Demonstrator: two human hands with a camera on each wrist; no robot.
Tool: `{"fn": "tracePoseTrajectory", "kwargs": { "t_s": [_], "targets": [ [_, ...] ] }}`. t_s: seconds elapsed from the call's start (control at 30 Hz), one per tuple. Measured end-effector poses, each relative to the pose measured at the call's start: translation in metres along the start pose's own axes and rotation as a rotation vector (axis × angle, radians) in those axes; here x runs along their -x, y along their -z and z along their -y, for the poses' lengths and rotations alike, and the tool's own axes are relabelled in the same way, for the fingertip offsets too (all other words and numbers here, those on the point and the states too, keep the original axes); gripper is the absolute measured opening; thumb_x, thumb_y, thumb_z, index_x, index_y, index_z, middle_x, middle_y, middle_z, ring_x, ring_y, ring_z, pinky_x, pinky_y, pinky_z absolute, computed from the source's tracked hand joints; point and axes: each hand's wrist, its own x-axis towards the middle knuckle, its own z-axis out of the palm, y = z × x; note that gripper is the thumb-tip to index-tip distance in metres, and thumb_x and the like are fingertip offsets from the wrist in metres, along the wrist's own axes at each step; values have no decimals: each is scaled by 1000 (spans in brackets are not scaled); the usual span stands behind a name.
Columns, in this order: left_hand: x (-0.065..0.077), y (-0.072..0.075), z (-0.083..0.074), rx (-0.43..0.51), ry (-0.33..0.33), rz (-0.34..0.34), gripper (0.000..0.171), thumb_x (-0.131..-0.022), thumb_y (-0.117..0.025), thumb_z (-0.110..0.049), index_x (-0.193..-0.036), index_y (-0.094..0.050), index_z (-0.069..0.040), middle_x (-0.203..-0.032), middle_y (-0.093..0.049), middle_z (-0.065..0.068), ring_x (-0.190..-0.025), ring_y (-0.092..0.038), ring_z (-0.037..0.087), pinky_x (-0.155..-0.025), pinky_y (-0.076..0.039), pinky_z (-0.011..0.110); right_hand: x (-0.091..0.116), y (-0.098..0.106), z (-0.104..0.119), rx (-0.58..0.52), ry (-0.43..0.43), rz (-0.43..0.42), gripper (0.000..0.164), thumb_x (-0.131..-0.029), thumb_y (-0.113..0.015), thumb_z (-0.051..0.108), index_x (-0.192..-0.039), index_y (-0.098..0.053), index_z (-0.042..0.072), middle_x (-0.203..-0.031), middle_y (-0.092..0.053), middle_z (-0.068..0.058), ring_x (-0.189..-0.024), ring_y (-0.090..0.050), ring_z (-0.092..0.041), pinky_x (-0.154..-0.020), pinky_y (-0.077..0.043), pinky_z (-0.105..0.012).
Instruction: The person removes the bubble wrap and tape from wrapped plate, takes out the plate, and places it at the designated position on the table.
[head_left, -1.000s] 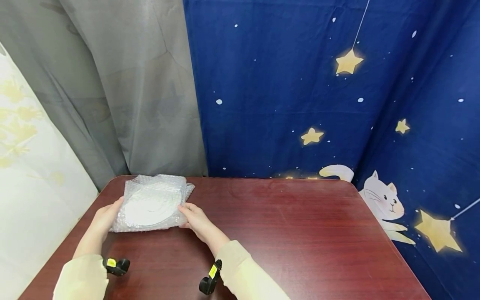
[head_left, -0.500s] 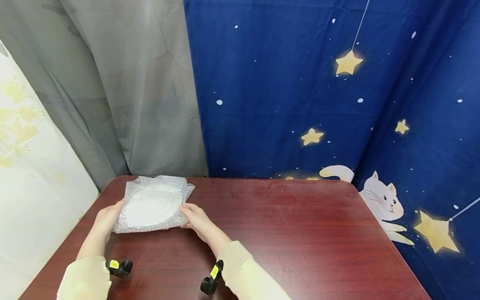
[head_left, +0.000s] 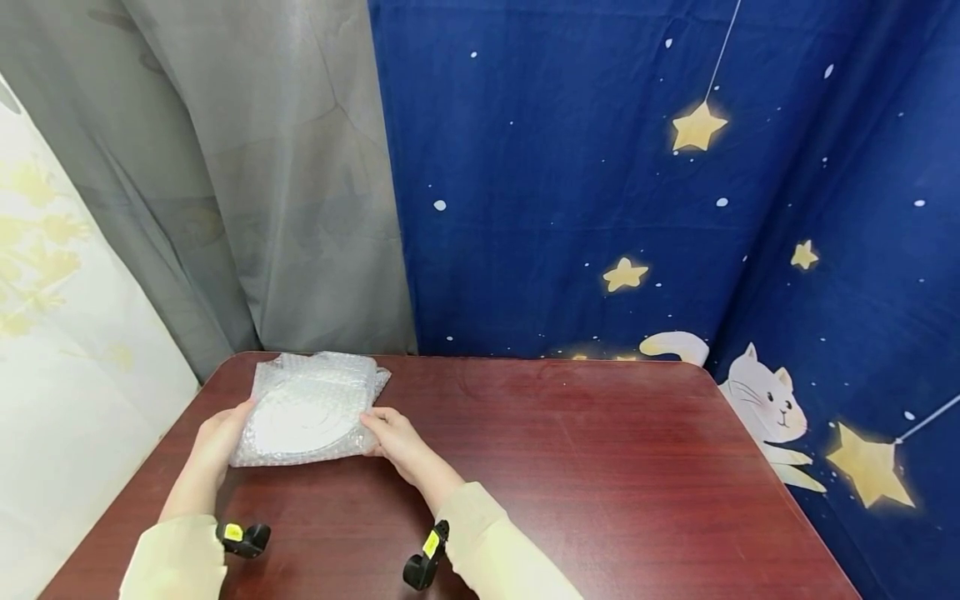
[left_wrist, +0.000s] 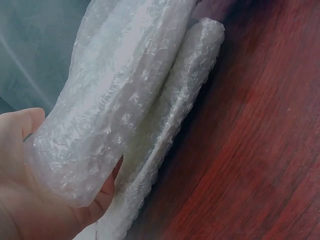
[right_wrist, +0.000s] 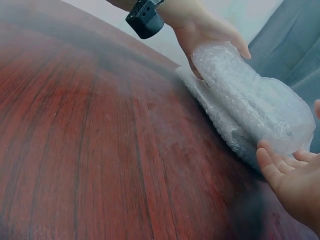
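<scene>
A flat bubble-wrapped package (head_left: pixel 307 417), with a white round plate-like shape showing through, is at the back left of the table. My left hand (head_left: pixel 213 446) holds its left end, thumb on top and fingers underneath, as the left wrist view shows. On the opposite end, my right hand (head_left: pixel 397 442) grips the near right corner; in the right wrist view its fingers (right_wrist: pixel 280 170) reach under the wrap. Beneath the held package lies a second bubble-wrapped layer or bundle (left_wrist: pixel 175 110), close against the table, with a gap between the two.
The dark red wooden table (head_left: pixel 585 467) extends to the right of the package. Grey (head_left: pixel 300 208) and blue star-print curtains (head_left: pixel 540 208) hang right behind its back edge, and a white patterned cloth (head_left: pixel 75 375) hangs along the left side.
The package and my left hand have shifted slightly right and a little nearer. My right hand has moved only marginally, keeping its grip on the corner.
</scene>
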Motion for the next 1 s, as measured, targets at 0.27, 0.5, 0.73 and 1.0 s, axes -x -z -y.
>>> {"fn": "tracePoseTrajectory", "kwargs": {
  "t_s": [0.27,0.5,0.73,1.0],
  "targets": [
    [3,-6,1,55,-19,-60,85,-97,-34,-56,-141,-27,16,-144,-26,36,-133,-24,47,-108,-20,56,1,2,3,2,-16,-2,37,-96,-59,23,-122,-53,-2,-116,-54,-6,-96,-54,-15,-77,-52,-36],
    [5,-9,0,72,-31,-92,82,-97,-36,-54,-141,-30,14,-143,-29,35,-132,-26,47,-107,-21,57,-1,5,3,-3,-24,-28,34,-96,-58,26,-117,-55,-1,-111,-56,-5,-95,-55,-14,-82,-50,-37],
    [9,-16,-1,92,-75,-144,71,-98,-40,-47,-137,-37,13,-139,-36,33,-127,-33,43,-104,-26,54,-1,9,1,9,-29,-60,30,-96,-58,26,-112,-55,1,-99,-53,-3,-81,-52,-12,-74,-49,-31],
    [11,-23,-3,114,-95,-174,68,-98,-45,-44,-136,-41,12,-142,-37,29,-129,-33,40,-105,-26,52,0,16,0,49,-40,-92,29,-93,-62,29,-108,-57,4,-102,-56,-3,-83,-54,-14,-75,-47,-32]
  ]
}}
